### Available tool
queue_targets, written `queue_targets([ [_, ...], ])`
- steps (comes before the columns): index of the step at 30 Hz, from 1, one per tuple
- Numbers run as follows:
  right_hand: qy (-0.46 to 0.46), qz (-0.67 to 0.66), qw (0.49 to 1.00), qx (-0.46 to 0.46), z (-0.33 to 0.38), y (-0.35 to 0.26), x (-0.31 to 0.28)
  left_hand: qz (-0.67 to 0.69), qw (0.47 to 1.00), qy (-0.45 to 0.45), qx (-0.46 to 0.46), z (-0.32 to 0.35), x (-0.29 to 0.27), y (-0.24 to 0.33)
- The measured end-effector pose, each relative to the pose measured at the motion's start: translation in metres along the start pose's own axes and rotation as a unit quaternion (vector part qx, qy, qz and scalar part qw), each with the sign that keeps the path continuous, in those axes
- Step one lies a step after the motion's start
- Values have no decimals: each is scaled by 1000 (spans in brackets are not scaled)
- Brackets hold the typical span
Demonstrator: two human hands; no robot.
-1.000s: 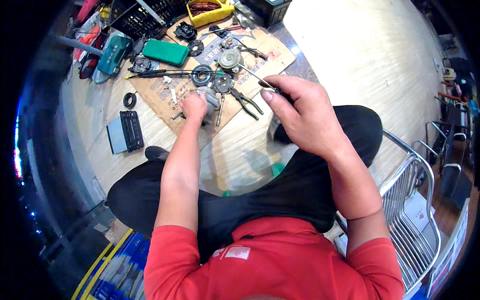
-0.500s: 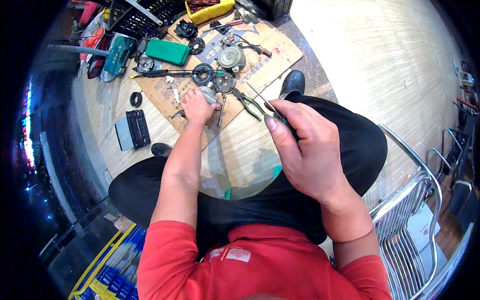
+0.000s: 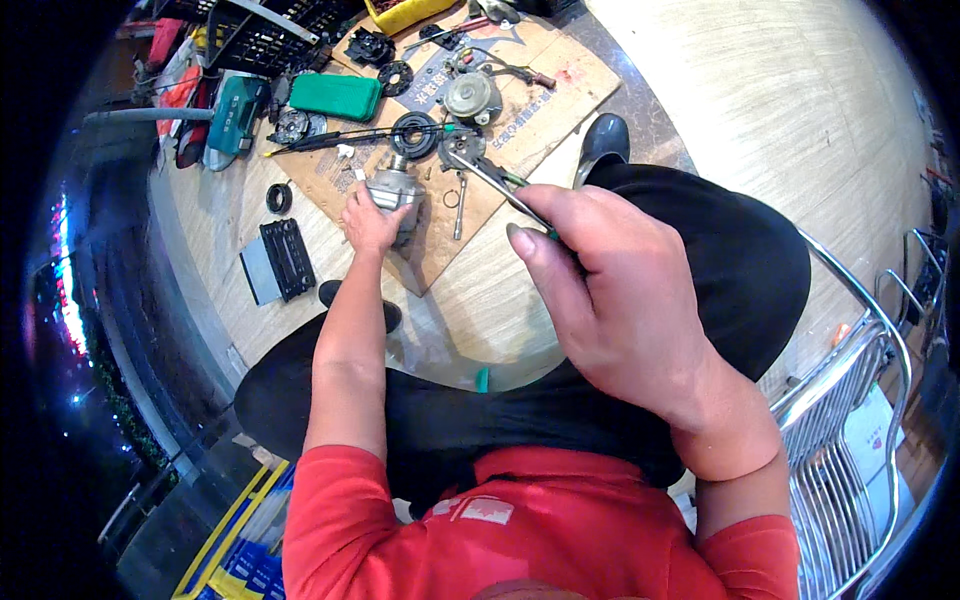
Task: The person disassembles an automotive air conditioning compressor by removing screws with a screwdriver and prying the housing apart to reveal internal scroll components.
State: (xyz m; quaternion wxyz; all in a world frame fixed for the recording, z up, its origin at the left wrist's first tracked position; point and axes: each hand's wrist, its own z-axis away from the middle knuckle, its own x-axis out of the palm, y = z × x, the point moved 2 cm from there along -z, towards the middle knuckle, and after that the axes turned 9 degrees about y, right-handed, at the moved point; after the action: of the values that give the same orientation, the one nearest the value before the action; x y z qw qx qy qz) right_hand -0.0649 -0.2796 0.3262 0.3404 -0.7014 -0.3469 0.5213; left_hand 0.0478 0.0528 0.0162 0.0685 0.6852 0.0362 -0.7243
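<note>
My left hand [image 3: 370, 225] is closed round the lower left side of a grey metal housing [image 3: 393, 190], which looks like a motor or gearbox body with a round collar at its far end. It rests on the flattened cardboard [image 3: 425, 255]. In my right hand [image 3: 630, 290] is a screwdriver [image 3: 490, 180], pinched between thumb and fingers. Its thin shaft points far and left, over a round dark plate [image 3: 460, 145]; most of its handle is hidden in my palm. A small metal wrench [image 3: 460, 207] lies just right of the housing.
On the cardboard are a black ring [image 3: 415, 135], a round silver motor part [image 3: 472, 97] and a green case [image 3: 336, 97]. Left of it stand a black slotted part [image 3: 287, 262] and a small black ring [image 3: 279, 198]. A metal chair [image 3: 840, 430] is at the right.
The grey housing now shows more fully, with its collar pointing away from me. My right hand has brought the screwdriver leftward and the view has shifted slightly.
</note>
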Motion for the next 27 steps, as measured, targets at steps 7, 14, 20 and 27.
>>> queue_targets([
  [7,-22,40,998,-42,5,-19,53,53,998,42,6,2,4,-28],
  [14,-127,109,986,10,13,-14,111,61,997,53,1,8,1,-40],
  [20,-237,200,948,72,18,58,174,124,992,23,-3,-16,0,-57],
  [27,-298,173,930,131,2,176,257,349,925,-32,-148,-77,53,-120],
])
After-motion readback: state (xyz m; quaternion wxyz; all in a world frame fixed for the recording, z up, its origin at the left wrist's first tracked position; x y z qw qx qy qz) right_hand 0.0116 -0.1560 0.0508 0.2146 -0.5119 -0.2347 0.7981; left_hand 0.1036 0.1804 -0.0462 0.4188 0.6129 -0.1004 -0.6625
